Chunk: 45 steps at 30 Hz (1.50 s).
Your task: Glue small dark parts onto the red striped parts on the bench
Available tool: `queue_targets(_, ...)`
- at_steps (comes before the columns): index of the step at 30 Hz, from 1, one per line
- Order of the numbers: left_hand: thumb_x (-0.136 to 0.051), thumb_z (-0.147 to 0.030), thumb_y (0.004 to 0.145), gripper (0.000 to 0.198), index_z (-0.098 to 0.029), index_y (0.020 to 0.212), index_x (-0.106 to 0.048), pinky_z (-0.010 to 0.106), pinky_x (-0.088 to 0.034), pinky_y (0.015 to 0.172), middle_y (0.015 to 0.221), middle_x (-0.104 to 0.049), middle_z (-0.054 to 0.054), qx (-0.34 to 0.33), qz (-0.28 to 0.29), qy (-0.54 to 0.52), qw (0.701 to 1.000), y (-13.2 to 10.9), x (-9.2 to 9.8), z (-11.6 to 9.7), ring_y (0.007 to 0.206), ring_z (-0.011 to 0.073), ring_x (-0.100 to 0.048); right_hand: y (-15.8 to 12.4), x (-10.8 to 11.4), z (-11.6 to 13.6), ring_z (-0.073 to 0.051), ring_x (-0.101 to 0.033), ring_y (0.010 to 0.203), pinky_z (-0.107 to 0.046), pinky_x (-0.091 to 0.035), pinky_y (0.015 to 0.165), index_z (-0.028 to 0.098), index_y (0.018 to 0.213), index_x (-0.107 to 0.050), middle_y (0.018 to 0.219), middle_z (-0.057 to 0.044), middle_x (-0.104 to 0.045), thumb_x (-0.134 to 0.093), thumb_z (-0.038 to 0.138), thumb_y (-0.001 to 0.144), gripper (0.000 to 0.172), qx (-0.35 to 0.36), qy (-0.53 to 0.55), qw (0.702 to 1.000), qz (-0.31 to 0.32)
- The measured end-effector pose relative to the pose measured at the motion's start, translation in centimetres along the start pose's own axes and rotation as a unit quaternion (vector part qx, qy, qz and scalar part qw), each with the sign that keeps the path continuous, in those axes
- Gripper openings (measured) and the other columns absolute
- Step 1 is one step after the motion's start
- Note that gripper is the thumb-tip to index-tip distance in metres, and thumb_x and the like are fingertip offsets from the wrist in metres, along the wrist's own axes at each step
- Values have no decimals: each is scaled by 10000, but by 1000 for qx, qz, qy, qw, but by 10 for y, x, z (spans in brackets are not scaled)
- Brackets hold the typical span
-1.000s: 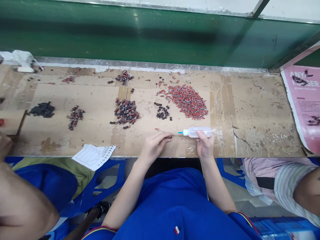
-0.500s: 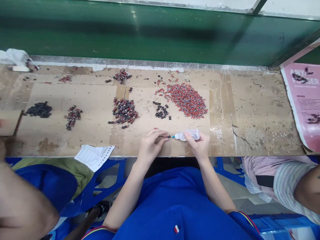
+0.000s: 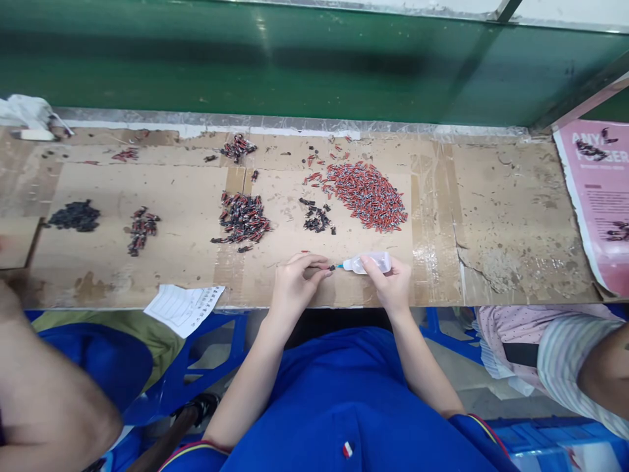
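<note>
Between thumb and fingertips, my left hand (image 3: pixel 301 278) pinches a small black part (image 3: pixel 331 267), mostly hidden by the fingers. My right hand (image 3: pixel 393 283) is closed around a clear squeeze bottle (image 3: pixel 366 262) lying nearly level, its blue needle tip (image 3: pixel 339 266) at the black part. Whether liquid is leaving the tip is too small to tell. Beyond my hands are a little heap of black parts (image 3: pixel 317 218) and a large heap of red parts with silvery ends (image 3: pixel 366 196). Left of these lies a pile of joined black-and-red pieces (image 3: pixel 244 218).
Farther left are a smaller black-and-red pile (image 3: pixel 143 229) and a black heap (image 3: pixel 75 216). A paper slip (image 3: pixel 184 308) overhangs the cardboard-covered table's (image 3: pixel 511 216) front edge. A pink sheet (image 3: pixel 597 210) lies right. Co-workers' arms (image 3: pixel 54 387) show at both sides, a green panel (image 3: pixel 295 72) behind.
My hands, the bottle and the black part hold nearly the same position. The view has shifted very slightly, and the arm of the person at left has moved a little to the right.
</note>
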<state>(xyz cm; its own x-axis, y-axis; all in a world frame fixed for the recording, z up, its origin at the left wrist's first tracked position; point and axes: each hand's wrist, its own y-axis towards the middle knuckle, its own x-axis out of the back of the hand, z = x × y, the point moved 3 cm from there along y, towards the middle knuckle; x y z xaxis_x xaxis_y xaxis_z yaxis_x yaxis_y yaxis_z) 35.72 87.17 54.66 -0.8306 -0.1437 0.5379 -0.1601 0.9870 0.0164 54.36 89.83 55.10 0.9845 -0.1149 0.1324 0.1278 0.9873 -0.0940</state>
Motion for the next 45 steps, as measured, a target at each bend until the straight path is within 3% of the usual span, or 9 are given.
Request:
queue_targets(13,-743,-220,719,85,-219,802,-721,390,-569,895,774,-749,27,4,3,2,1000,2,0,-1,831,211,-721,2,0,1,-175,-604,542,-282,-491,509,185,566,-673,573,-14,-676,-729,387,669,234,-2,-2,1000,23)
queue_targets(20,-744,-188,710,109,-223,811,-722,400,-557,912,782,-747,20,2,11,12,1000,2,1,0,796,207,-720,3,2,-1,-197,-652,609,-302,-524,567,189,613,-694,625,-21,-705,-701,389,703,219,-4,14,1000,3)
queue_targets(25,-722,-154,736,129,-227,843,-721,389,-558,849,785,-742,29,-59,26,36,997,3,-1,1,833,211,-689,4,17,-3,-200,-661,634,-306,-530,578,189,712,-690,677,-33,-711,-713,449,694,261,16,9,999,-34)
queue_targets(30,-684,-154,788,81,-229,802,-711,385,-530,824,798,-727,40,-124,18,85,988,0,-6,3,850,220,-633,9,38,0,-236,-665,716,-378,-552,666,185,960,-669,823,-76,-709,-727,505,692,421,48,-147,987,-44)
queue_targets(34,-630,-184,845,87,-229,813,-698,375,-509,838,817,-707,44,-134,9,100,986,-3,-8,4,869,220,-606,21,44,22,-307,-581,1002,-510,-474,922,214,1021,-697,1045,-130,-642,-689,429,789,317,188,-325,922,-100)
queue_targets(36,-605,-193,867,100,-227,830,-691,372,-506,845,828,-708,44,-144,11,96,985,-4,-8,3,873,216,-606,32,38,31,-310,-512,1067,-522,-434,963,252,1001,-717,1065,-116,-612,-629,347,860,191,249,-364,895,-67)
queue_targets(39,-566,-200,895,124,-214,849,-680,362,-511,855,844,-721,43,-157,10,81,984,-4,-6,0,870,204,-625,51,18,34,-297,-463,1044,-512,-427,934,286,919,-744,980,-90,-608,-585,235,889,169,287,-389,874,49)
queue_targets(41,-550,-217,908,138,-207,859,-678,350,-522,844,847,-729,42,-151,-2,71,986,-4,-4,-1,859,195,-643,63,5,32,-281,-456,1011,-490,-434,902,272,857,-753,938,-88,-599,-590,200,881,179,292,-399,863,104)
queue_targets(45,-561,-266,904,151,-206,874,-696,325,-548,796,860,-740,41,-119,-19,36,992,-5,0,-4,840,185,-673,79,-11,25,-256,-466,946,-450,-432,861,224,731,-728,853,-87,-581,-591,192,886,210,278,-428,848,145)
